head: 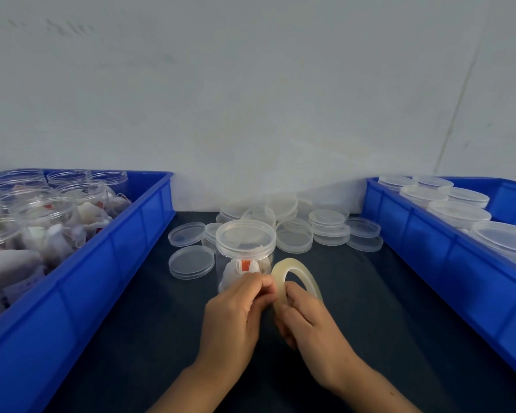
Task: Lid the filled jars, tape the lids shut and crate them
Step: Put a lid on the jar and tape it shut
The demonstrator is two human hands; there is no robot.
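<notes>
A clear filled jar [241,257] with a clear lid [245,236] on top stands upright on the dark table, just beyond my hands. My right hand [306,321] grips a roll of clear tape [294,274], held on edge beside the jar. My left hand [236,311] pinches at the roll's left edge with thumb and fingertips, where the tape's end seems to be. The lower part of the jar is hidden behind my left hand.
A blue crate [108,257] on the left holds several open filled jars [42,222]. A blue crate [429,239] on the right holds several lidded jars [459,213]. Loose clear lids [298,231] lie heaped on the dark table [370,293] behind the jar.
</notes>
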